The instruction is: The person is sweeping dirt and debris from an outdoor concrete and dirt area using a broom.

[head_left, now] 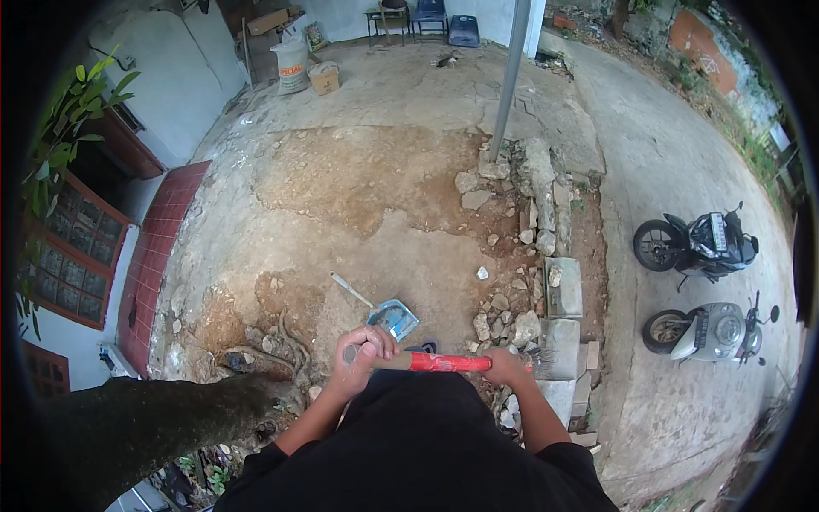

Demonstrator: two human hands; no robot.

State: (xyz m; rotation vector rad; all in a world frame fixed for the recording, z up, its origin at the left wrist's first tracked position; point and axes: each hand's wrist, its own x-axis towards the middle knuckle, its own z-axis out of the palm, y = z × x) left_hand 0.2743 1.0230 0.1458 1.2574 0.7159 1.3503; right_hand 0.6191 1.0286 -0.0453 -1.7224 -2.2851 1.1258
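Both hands' fingers, left hand (pixel 363 348) and right hand (pixel 505 367), around red-handled tool (pixel 448 363), head hidden.

Just ahead of the grip, blue metal dustpan (pixel 393 317) on cracked concrete; far right, black motorcycle (pixel 698 243) and grey scooter (pixel 710 331).

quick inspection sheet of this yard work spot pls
surface: broken concrete and bare dirt ground
job's things: red-handled tool held level in both hands; blue dustpan lying on the ground just ahead
clutter: loose stones, concrete blocks, tree roots
grippers: left hand closed on the handle's end, right hand closed further along
cables: nothing seen
surroundings: two parked scooters, metal pole, white sack, chairs
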